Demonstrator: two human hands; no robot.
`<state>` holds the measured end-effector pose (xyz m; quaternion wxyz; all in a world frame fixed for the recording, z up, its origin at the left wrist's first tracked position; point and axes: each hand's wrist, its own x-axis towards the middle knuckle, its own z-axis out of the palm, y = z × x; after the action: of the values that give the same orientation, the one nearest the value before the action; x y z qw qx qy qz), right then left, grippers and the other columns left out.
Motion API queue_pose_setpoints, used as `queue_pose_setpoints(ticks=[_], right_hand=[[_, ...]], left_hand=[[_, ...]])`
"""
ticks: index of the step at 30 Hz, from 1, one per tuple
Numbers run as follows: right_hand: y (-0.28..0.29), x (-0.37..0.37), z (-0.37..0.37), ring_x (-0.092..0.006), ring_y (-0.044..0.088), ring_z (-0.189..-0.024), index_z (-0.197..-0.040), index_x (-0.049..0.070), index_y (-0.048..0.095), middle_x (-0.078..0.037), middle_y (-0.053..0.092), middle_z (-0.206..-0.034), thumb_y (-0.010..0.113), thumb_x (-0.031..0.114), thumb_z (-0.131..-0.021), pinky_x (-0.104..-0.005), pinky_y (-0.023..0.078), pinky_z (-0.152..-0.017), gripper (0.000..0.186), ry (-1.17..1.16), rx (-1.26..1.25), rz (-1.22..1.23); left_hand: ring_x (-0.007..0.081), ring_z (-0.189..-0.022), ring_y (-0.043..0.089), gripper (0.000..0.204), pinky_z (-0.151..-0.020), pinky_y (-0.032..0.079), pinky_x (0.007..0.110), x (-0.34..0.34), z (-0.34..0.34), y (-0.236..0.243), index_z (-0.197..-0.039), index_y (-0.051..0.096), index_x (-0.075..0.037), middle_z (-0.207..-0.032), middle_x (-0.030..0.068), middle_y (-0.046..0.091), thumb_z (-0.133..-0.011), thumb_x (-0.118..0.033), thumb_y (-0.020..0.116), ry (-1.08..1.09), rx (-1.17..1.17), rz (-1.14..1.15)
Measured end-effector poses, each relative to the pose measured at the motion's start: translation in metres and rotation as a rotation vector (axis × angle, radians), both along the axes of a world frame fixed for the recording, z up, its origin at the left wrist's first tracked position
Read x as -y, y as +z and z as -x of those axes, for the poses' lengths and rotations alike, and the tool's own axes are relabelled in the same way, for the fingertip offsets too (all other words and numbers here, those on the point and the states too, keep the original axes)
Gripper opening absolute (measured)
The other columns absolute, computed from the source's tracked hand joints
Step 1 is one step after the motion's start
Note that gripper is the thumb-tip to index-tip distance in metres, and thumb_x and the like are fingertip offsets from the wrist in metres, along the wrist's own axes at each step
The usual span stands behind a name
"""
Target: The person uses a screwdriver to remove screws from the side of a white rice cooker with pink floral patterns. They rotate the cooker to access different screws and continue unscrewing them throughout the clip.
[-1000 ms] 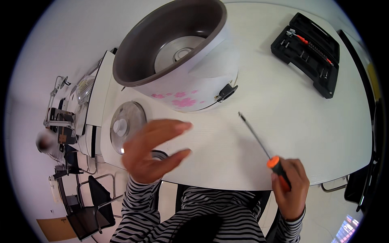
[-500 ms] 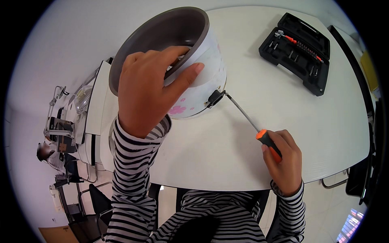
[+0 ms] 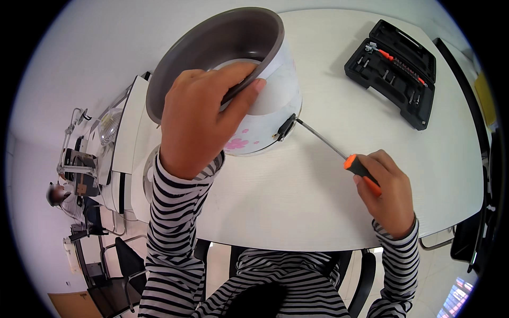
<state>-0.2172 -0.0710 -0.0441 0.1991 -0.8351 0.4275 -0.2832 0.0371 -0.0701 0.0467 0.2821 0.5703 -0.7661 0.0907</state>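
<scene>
A rice cooker body [image 3: 278,98], white with pink flowers and a grey-brown inside, leans tilted on the table. My left hand [image 3: 197,119] is closed over its near rim, fingers inside and thumb on the outer wall. Low on the cooker's right side is a black fitting [image 3: 287,127]. In my right hand [image 3: 391,195] is a screwdriver [image 3: 324,140] with an orange and black handle. Its shaft points up and left, and the tip meets the upper end of the fitting. Whether it sits in a screw is too small to tell.
On the white table [image 3: 275,212], an opened black tool case [image 3: 360,77] with bits and an orange-handled tool lies at the far right. A round metallic thing [image 3: 150,177] is partly hidden by my left sleeve. Further left are a fan [image 3: 110,127], a chair [image 3: 130,259] and a seated person [image 3: 66,197].
My right hand has moved right and slightly away from me, so the screwdriver lies at a shallower slant. The cooker and its fitting appear slightly turned and further right; my left hand keeps its grip.
</scene>
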Motion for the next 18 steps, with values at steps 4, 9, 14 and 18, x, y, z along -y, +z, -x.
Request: queue_pose_setpoints(ticks=[4,9,14,18], right_hand=[[0.004,0.009,0.001,-0.0217,0.054,-0.057,-0.093,0.002,0.055,-0.006,0.051,-0.081,0.063,0.006,-0.068,-0.0283,0.044,-0.049,0.027,0.050,-0.102,0.113],[0.012,0.017,0.002,-0.0200,0.054,-0.059,-0.092,0.002,0.055,-0.006,0.050,-0.080,0.063,0.005,-0.068,-0.0277,0.044,-0.047,0.026,0.082,-0.220,0.274],[0.009,0.040,0.015,-0.0174,0.054,-0.055,-0.086,-0.002,0.056,-0.008,0.051,-0.070,0.060,0.008,-0.072,-0.0256,0.044,-0.044,0.017,0.331,0.010,-0.120],[0.027,0.056,0.014,-0.0120,0.053,-0.051,-0.083,-0.004,0.057,-0.009,0.054,-0.069,0.055,0.015,-0.079,-0.0225,0.040,-0.036,0.019,0.110,0.306,-1.279]], left_hand=[[0.0163,-0.060,0.048,0.020,-0.058,0.037,0.028,-0.003,0.000,0.003,-0.091,0.062,0.000,-0.063,0.0075,0.057,-0.079,-0.015,0.059,0.013,0.044,-0.015],[0.0215,-0.049,0.048,0.014,-0.058,0.037,0.031,0.000,-0.002,-0.002,-0.082,0.061,-0.006,-0.056,0.0059,0.055,-0.077,-0.018,0.059,-0.012,0.065,0.078],[0.0201,-0.048,0.048,0.013,-0.058,0.037,0.030,-0.002,0.002,-0.003,-0.082,0.061,-0.005,-0.051,0.0041,0.052,-0.076,-0.017,0.060,-0.005,0.073,0.097],[0.0195,-0.048,0.048,0.013,-0.058,0.036,0.030,-0.004,0.000,-0.007,-0.082,0.061,-0.005,-0.052,0.0032,0.052,-0.076,-0.017,0.060,-0.025,0.043,0.081]])
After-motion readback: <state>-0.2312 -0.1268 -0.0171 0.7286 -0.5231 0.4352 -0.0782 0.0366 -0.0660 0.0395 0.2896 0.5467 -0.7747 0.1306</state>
